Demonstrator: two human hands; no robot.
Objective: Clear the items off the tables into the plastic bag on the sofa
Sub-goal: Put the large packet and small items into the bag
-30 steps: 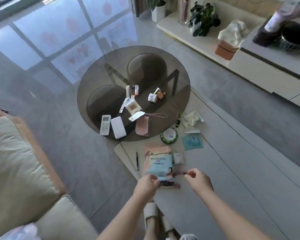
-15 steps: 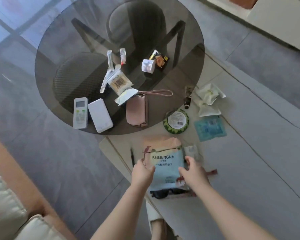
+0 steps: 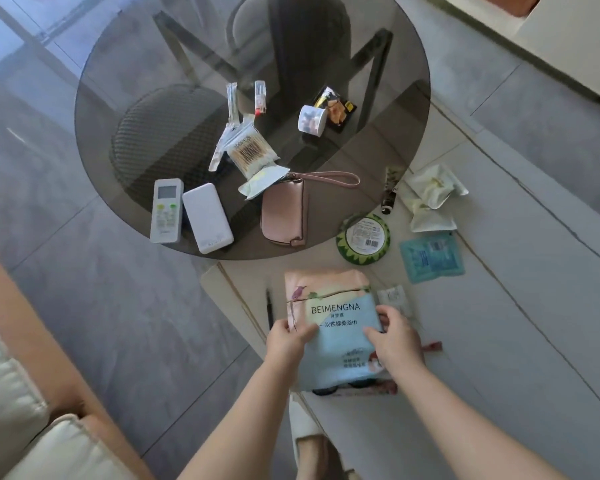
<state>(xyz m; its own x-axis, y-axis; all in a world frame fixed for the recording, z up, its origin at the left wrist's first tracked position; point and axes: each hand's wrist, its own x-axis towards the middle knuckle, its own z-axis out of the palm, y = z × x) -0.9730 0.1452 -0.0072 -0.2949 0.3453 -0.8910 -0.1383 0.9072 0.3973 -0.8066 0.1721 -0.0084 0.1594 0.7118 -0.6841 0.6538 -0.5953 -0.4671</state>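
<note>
Sunglasses (image 3: 340, 388) mostly hidden under pack (image 3: 340, 344)

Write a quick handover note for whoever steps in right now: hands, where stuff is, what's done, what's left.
Left hand and right hand both grip the BEIMENGNA towel pack on the white table; sunglasses lie under it.
Nothing visibly bagged yet; the plastic bag is out of view.
Left: remote, power bank, pink wallet and cotton swabs on the glass table; green tin, blue sachet.
</note>
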